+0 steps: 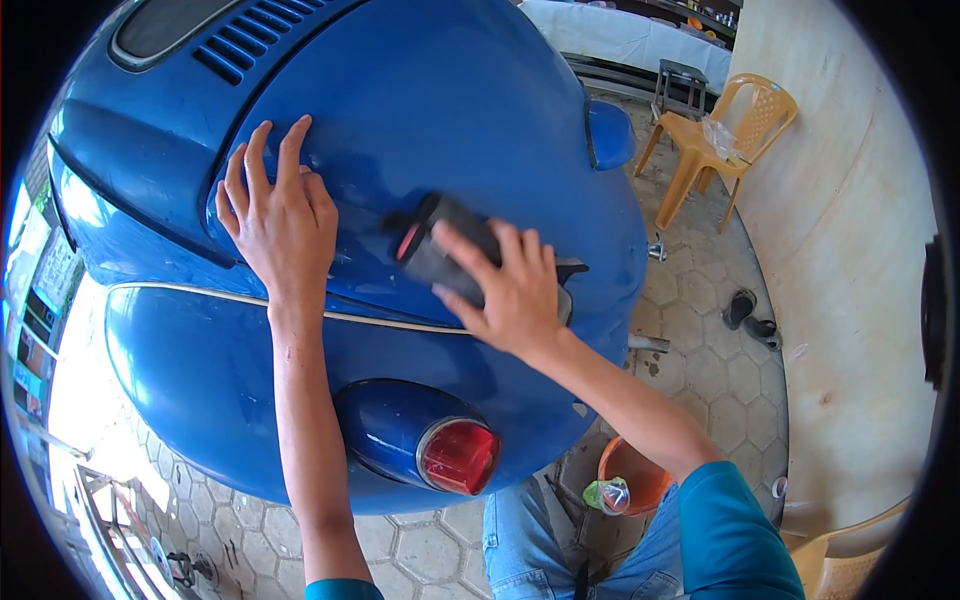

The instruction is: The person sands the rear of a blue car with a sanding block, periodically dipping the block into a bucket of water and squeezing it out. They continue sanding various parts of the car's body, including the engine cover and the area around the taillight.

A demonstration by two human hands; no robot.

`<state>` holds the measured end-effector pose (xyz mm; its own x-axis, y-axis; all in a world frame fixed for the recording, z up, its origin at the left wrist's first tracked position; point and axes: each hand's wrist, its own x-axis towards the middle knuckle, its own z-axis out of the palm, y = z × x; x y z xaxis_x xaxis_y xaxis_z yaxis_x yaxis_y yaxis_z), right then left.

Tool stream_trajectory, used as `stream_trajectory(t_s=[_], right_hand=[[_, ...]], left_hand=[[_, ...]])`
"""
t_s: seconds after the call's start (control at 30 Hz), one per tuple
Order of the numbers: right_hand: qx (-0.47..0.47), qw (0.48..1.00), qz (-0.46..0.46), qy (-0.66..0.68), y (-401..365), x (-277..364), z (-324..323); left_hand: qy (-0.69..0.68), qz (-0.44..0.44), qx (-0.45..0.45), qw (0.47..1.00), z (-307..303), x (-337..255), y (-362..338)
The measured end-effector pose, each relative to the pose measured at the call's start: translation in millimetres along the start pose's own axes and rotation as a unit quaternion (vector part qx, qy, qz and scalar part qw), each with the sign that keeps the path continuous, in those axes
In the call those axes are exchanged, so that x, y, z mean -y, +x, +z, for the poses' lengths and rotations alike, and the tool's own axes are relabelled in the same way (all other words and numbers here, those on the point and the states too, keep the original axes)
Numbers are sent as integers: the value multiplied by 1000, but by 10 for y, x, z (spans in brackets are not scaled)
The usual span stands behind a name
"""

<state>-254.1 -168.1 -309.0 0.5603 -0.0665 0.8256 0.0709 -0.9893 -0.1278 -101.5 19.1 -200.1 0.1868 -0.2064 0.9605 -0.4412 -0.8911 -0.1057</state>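
Observation:
A blue car (430, 130) with rounded panels fills the middle of the head view, its rear facing me. My left hand (280, 215) rests on the left part of its rear lid, fingers spread and curved, holding nothing. In my right hand (515, 285) is a dark grey block (455, 245) with a pink patch at one end, blurred by motion. The block lies against the lower right of the lid, just above a dark handle (572, 268). Below, a red tail light (460, 457) sits on the blue fender (230, 390).
An orange bucket (635, 470) with a clear plastic bag (608, 494) at its rim stands by my knees. A yellow plastic chair (690, 150), a dark stool (682, 85) and black sandals (752, 318) are to the right. A pale wall (850, 250) borders the paved floor (710, 370).

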Motion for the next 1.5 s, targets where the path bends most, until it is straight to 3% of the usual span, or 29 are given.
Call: stream_trajectory(t_s=[0.03,0.13,0.23,0.27,0.3,0.37,0.5,0.6,0.7,0.83,0.93,1.03,1.13,1.23,1.33,1.43,1.5], right_hand=[[25,996,-82,-7,-162,63,-7],[21,996,-82,0,-459,-174,-53],[-24,991,129,27,-15,-172,31],[-67,988,136,12,201,-56,83],[-63,991,115,-6,313,133,62],[-21,999,-34,-29,199,321,53],[-6,982,-183,-49,-567,-31,127],[-12,999,-6,39,-366,-221,50],[-72,995,62,-9,189,98,115],[2,988,-153,-9,-104,231,37],[17,978,-204,-35,-517,-327,-40],[-54,992,113,28,-637,-766,41],[-37,982,187,13,-938,-541,32],[-9,999,4,-34,-1601,-644,65],[-69,964,257,29,-1829,-966,140],[-130,811,562,96,-1600,-1105,147],[-43,917,393,52,-1644,-774,24]], left_hand=[[-2,0,-2,1000,3,33,14],[3,-20,-18,1000,18,141,73],[61,-37,-30,997,105,21,76],[32,-32,-39,998,121,43,71],[27,-32,-41,998,127,49,80],[20,-32,-44,998,130,75,73],[-4,-50,-56,997,122,123,77],[10,-71,-58,996,68,84,98],[22,-68,-72,995,96,54,82],[-32,-60,-55,996,55,128,46],[-46,-64,-54,995,64,121,-19],[-8,-72,-24,997,64,-60,-40],[-53,13,32,998,46,-327,-102],[-109,97,94,985,-33,-521,-267],[-146,158,154,964,-151,-651,-406],[-192,238,208,929,-154,-803,-489],[-202,254,219,920,-151,-837,-501]])
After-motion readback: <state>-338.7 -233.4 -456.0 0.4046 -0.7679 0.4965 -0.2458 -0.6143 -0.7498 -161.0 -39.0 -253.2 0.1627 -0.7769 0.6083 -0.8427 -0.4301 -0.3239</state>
